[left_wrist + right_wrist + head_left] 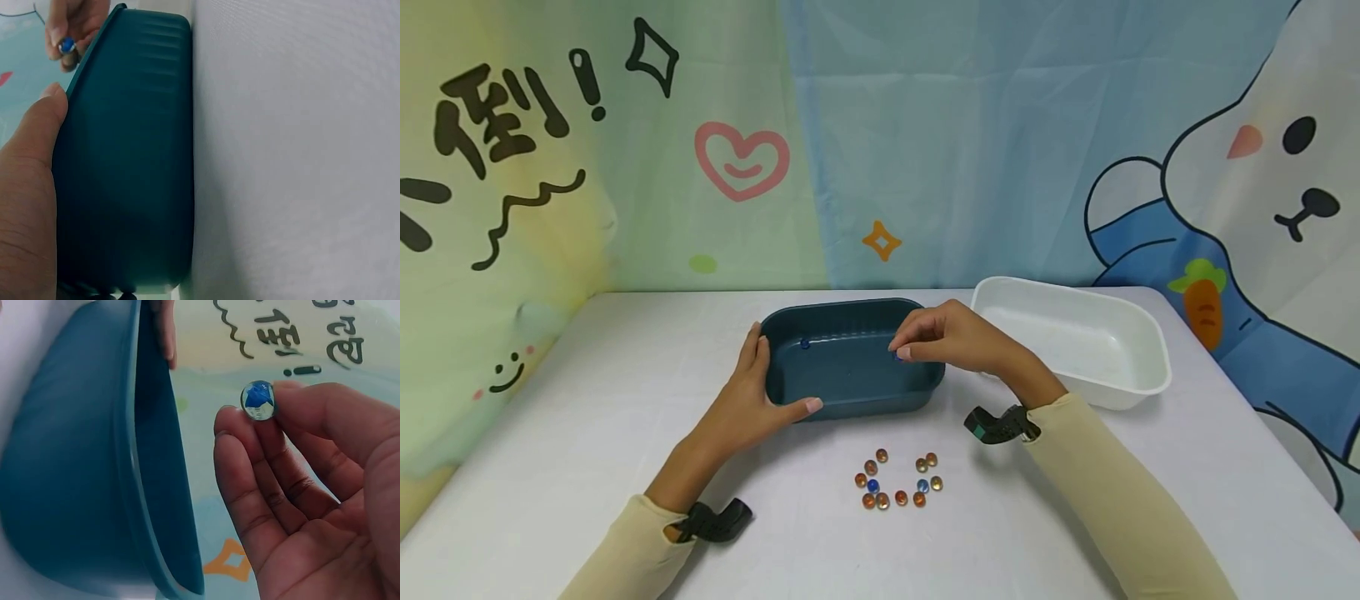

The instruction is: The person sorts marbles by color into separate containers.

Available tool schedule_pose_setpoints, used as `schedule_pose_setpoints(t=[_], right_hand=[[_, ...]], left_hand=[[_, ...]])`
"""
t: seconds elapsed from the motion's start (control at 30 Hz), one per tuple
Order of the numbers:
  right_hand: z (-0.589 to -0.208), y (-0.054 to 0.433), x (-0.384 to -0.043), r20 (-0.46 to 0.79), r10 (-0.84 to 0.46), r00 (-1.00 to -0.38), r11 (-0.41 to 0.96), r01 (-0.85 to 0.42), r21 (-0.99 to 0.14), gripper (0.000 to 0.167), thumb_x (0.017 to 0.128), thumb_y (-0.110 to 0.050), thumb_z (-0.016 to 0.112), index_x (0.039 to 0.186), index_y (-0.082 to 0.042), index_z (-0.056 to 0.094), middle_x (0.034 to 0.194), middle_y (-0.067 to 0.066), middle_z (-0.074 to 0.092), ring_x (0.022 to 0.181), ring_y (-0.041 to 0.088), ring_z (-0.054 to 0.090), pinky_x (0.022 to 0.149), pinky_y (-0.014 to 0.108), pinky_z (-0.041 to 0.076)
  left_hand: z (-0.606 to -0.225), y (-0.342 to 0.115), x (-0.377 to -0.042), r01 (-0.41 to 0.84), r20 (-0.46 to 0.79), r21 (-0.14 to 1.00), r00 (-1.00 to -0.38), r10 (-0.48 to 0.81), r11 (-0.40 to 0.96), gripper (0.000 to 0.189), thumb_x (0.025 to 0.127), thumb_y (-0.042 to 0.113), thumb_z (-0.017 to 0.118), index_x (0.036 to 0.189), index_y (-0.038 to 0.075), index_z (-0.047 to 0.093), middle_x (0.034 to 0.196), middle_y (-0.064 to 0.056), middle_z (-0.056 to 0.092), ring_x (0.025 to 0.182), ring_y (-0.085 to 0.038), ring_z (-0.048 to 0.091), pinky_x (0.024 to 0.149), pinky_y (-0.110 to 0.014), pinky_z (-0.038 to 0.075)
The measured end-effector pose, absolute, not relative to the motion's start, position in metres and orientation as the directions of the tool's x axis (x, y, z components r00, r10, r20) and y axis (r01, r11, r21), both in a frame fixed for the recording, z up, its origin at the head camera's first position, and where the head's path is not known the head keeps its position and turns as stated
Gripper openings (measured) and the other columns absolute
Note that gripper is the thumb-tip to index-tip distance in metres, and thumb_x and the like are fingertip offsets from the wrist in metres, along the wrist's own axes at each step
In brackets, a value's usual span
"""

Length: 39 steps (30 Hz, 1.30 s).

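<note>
My right hand (951, 333) is over the right end of a dark blue-green tub (850, 408). Between thumb and fingertips it pinches a clear glass marble (258, 400) with a blue swirl, held just above the rim in the right wrist view. My left hand (741, 396) rests against the tub's left end, fingers straight along the side and thumb stretched over the front rim. Inside the tub, towards the back left, lies one blue marble (805, 343). On the table in front are several amber marbles (901, 497), along with a blue marble (873, 485) and a light blue marble (922, 485).
A white tub (1138, 387) stands at the back right, beside the right forearm. The white tablecloth (820, 550) spreads under everything, and a printed curtain (940, 167) hangs behind the table. A dark wrist camera (1000, 425) sits on each wrist.
</note>
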State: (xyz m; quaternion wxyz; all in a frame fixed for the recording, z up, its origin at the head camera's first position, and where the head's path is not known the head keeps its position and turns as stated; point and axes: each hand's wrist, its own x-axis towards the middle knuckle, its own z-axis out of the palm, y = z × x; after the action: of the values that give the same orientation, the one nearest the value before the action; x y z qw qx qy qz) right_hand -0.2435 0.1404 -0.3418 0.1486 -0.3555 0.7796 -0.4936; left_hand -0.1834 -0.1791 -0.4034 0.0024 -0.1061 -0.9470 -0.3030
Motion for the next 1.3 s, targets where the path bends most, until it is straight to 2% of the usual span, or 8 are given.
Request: schedule_pose_setpoints(t=[0.2,0.37,0.47,0.6,0.7,0.87,1.07,1.3], right_hand=[[-0.342,0.140,-0.258,0.057,-0.683,-0.728,0.295,-0.346,-0.890,0.016,0.093,-0.005,0.063,0.105,-0.002,0.074,0.108,0.010,0.067,0.093,0.025,0.066,0.086,0.051,0.050],[-0.342,0.139,-0.269,0.015,-0.669,-0.743,0.372,-0.353,-0.858,0.017,0.094,-0.012,0.065,0.106,-0.005,0.074,0.107,0.008,0.069,0.091,0.023,0.066,0.086,0.051,0.050],[-0.341,0.139,-0.276,-0.018,-0.650,-0.760,0.409,-0.330,-0.850,0.019,0.094,-0.014,0.064,0.108,-0.005,0.074,0.106,0.007,0.069,0.092,0.026,0.066,0.088,0.051,0.049],[-0.343,0.141,-0.288,-0.061,-0.635,-0.770,0.400,-0.260,-0.879,0.025,0.095,-0.011,0.061,0.114,0.001,0.070,0.114,0.015,0.067,0.099,0.035,0.064,0.093,0.048,0.048],[-0.347,0.141,-0.299,-0.093,-0.635,-0.767,0.369,-0.196,-0.908,0.029,0.096,-0.009,0.059,0.118,0.007,0.066,0.120,0.021,0.064,0.103,0.037,0.064,0.095,0.043,0.047],[-0.349,0.137,-0.310,-0.136,-0.624,-0.769,0.375,-0.143,-0.916,0.031,0.096,-0.009,0.058,0.120,0.009,0.064,0.121,0.022,0.063,0.104,0.035,0.064,0.094,0.039,0.048],[-0.350,0.132,-0.316,-0.176,-0.599,-0.781,0.373,-0.078,-0.925,0.031,0.096,-0.007,0.058,0.121,0.011,0.062,0.124,0.024,0.060,0.103,0.030,0.066,0.094,0.038,0.049],[-0.348,0.125,-0.321,-0.221,-0.540,-0.812,0.361,0.014,-0.933,0.032,0.096,-0.009,0.061,0.123,0.008,0.063,0.129,0.019,0.059,0.106,0.024,0.065,0.097,0.035,0.046]], left_hand=[[-0.403,-0.179,-0.183,0.201,0.067,0.574,-0.978,0.199,0.794,0.125,0.075,0.071,0.067,0.153,-0.006,0.006,0.161,-0.008,-0.011,0.145,-0.038,0.011,0.108,-0.058,0.026],[-0.402,-0.179,-0.184,0.204,0.068,0.570,-0.977,0.201,0.796,0.125,0.075,0.072,0.066,0.153,-0.004,0.005,0.161,-0.005,-0.014,0.145,-0.036,0.010,0.109,-0.057,0.026],[-0.401,-0.178,-0.184,0.207,0.074,0.572,-0.977,0.202,0.794,0.126,0.075,0.073,0.066,0.153,-0.003,0.005,0.161,-0.003,-0.014,0.146,-0.035,0.010,0.109,-0.057,0.026],[-0.402,-0.178,-0.185,0.212,0.078,0.578,-0.975,0.206,0.788,0.125,0.075,0.072,0.066,0.154,-0.003,0.005,0.161,-0.003,-0.014,0.146,-0.035,0.009,0.109,-0.056,0.025],[-0.403,-0.178,-0.185,0.211,0.076,0.577,-0.976,0.205,0.789,0.125,0.075,0.072,0.067,0.153,-0.004,0.006,0.161,-0.005,-0.013,0.145,-0.036,0.010,0.109,-0.056,0.026],[-0.403,-0.179,-0.185,0.211,0.078,0.570,-0.976,0.203,0.794,0.125,0.075,0.072,0.066,0.153,-0.004,0.006,0.161,-0.007,-0.012,0.145,-0.037,0.011,0.108,-0.057,0.026],[-0.403,-0.179,-0.184,0.203,0.067,0.574,-0.977,0.201,0.793,0.125,0.075,0.073,0.066,0.154,-0.003,0.005,0.161,-0.004,-0.014,0.145,-0.036,0.010,0.109,-0.057,0.026],[-0.404,-0.180,-0.184,0.216,0.082,0.571,-0.975,0.207,0.792,0.124,0.075,0.073,0.065,0.154,-0.002,0.007,0.161,-0.006,-0.013,0.145,-0.037,0.012,0.108,-0.057,0.028]])
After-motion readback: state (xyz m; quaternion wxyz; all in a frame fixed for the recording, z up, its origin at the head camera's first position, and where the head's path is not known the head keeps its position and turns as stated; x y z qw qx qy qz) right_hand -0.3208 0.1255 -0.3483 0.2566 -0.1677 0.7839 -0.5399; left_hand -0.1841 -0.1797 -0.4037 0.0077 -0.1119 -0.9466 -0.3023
